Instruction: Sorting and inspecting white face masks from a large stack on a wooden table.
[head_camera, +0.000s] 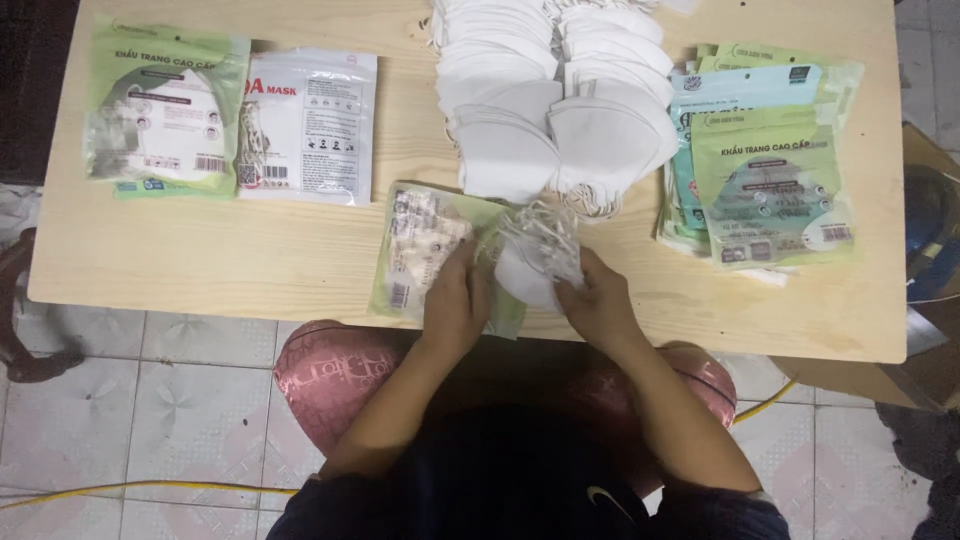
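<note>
From my head camera I judge I'm mid-packing — my left hand (455, 305) pins the flat green-edged plastic pouch (425, 255) at lower centre, its long axis running up-frame with the mouth seemingly rightward, my right hand (598, 300) grips the white folded face mask (525, 268) — next, feeding it in squarely.

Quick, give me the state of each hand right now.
Left hand: closed on the flat green-edged plastic mask pouch.
Right hand: closed on the white folded face mask going into that pouch.
</note>
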